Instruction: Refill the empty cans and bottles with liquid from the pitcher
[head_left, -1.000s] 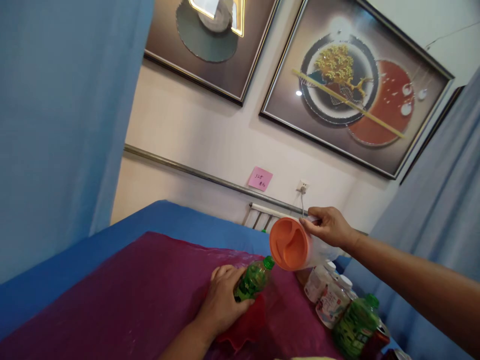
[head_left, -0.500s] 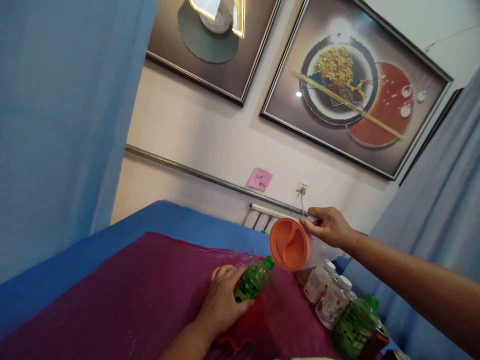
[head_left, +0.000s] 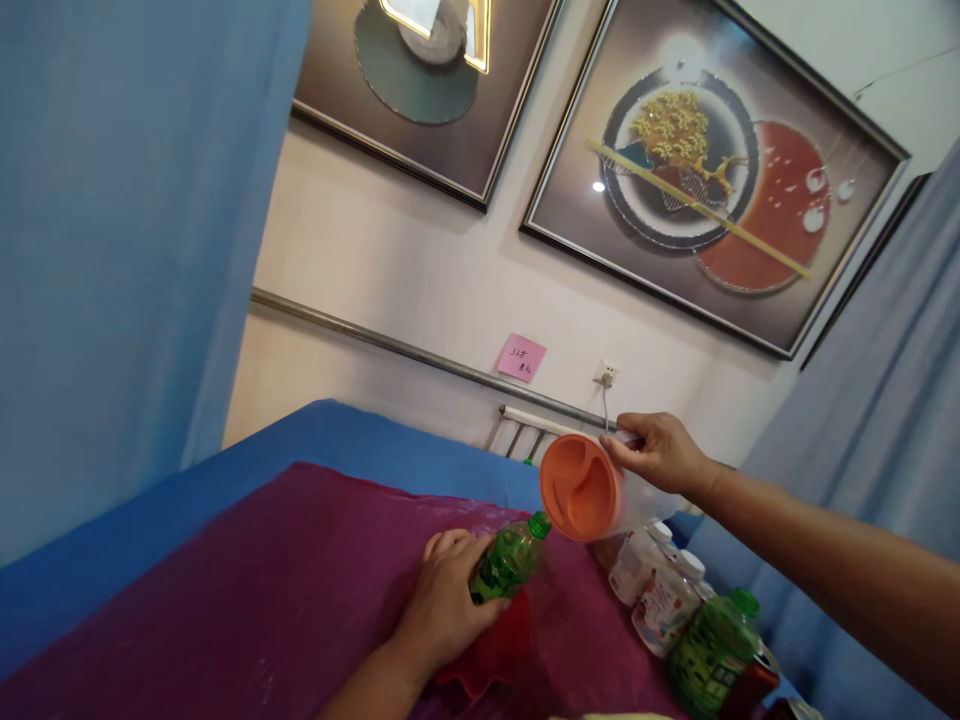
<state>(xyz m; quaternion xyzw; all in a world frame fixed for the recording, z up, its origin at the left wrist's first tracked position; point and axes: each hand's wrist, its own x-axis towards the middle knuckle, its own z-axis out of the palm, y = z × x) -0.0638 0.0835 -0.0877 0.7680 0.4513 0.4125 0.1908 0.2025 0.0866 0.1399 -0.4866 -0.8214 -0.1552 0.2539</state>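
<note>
My left hand (head_left: 448,600) is wrapped round a green bottle (head_left: 506,562), which leans to the right with its neck by the orange lid. A red object with a wavy edge (head_left: 487,655) lies below that hand, partly covered by it. My right hand (head_left: 660,455) grips the handle of a clear pitcher (head_left: 637,505). The pitcher is tipped over to the left, and its orange lid (head_left: 577,487) faces me, close to the bottle's neck. Whether any liquid is flowing cannot be made out.
On the right stand clear bottles with white caps (head_left: 664,605), a larger green bottle (head_left: 712,650) and dark red cans (head_left: 750,682). A purple sheet (head_left: 262,590) covers the blue bed (head_left: 360,430). Blue curtains (head_left: 135,250) hang at both sides.
</note>
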